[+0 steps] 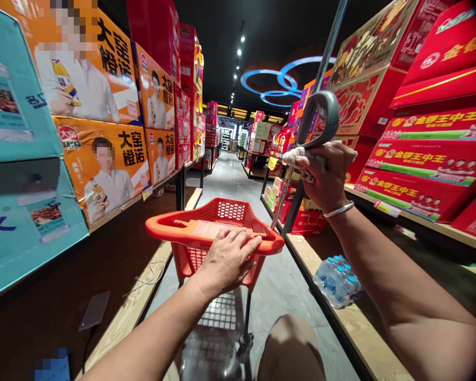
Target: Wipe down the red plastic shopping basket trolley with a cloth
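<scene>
One whitish cloth (pixel 310 168) sits bunched in the right hand (pixel 330 179), right beneath the grey loop (pixel 332 114), while the left hand (pixel 229 262) lies over the handle (pixel 194 239) of the red-orange shopping cart (pixel 181 258), its grip unclear.

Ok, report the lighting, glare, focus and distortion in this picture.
Head view: bluish-white glowing ring lamps against a black ceiling; head view: pale reflections on the glossy grey floor; head view: large turquoise cartons slant and look stretched at the left edge; head view: the orange-red plastic shopping cart looks fairly sharp.
</scene>
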A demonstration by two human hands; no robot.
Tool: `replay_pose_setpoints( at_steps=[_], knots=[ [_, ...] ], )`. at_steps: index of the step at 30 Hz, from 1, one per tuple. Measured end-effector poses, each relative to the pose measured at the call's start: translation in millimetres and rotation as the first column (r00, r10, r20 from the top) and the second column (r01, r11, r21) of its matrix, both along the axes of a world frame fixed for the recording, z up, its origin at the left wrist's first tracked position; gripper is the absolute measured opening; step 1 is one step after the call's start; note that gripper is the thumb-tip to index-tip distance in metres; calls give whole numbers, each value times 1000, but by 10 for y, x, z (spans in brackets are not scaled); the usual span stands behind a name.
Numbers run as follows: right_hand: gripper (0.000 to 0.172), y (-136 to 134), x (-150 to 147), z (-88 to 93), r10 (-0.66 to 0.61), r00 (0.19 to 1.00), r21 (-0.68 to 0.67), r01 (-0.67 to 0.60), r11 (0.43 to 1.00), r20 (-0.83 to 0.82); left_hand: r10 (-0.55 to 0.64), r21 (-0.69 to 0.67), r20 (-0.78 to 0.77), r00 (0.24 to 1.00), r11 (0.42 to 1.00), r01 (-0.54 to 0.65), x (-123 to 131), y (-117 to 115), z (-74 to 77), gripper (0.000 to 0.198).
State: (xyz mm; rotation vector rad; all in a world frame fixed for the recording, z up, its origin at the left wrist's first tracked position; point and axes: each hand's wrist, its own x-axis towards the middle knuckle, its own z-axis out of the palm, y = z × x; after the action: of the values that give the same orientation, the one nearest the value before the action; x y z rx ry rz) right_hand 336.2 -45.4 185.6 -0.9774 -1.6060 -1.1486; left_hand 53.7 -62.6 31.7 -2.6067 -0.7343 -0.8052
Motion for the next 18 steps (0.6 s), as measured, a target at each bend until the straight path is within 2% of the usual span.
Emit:
replay_pose_setpoints(
  at_steps=[4, 8, 10, 13, 15, 18],
  knots=[
    [20, -313, -141, 80, 52, 998, 266, -63, 962, 47, 7, 5, -5, 1000, 1000, -7, -2, -1, 2, 48],
    [29, -526, -273, 431, 70, 997, 388, -57, 920, -17, 5, -14, -7, 1000, 1000, -5, 8, -10, 22, 47],
    [30, -521, -319, 647, 74, 995, 351, -47, 935, -63, -2, -30, -9, 1000, 1000, 2, 1, -8, 33, 48],
    [28, -377, -367, 952, 89, 992, 185, -71, 980, -91, -9, -35, -8, 1000, 999, 9, -21, 3, 35, 49],
    [26, -234, -378, 1139, 157, 981, 124, -143, 982, -113, -22, -8, -1, 1000, 1000, 22, -37, 16, 22, 48],
    [26, -27, -344, 1389, 299, 929, 94, -285, 954, -220, -37, 65, 26, 999, 997, 35, -56, 63, -13, 48]
  ],
)
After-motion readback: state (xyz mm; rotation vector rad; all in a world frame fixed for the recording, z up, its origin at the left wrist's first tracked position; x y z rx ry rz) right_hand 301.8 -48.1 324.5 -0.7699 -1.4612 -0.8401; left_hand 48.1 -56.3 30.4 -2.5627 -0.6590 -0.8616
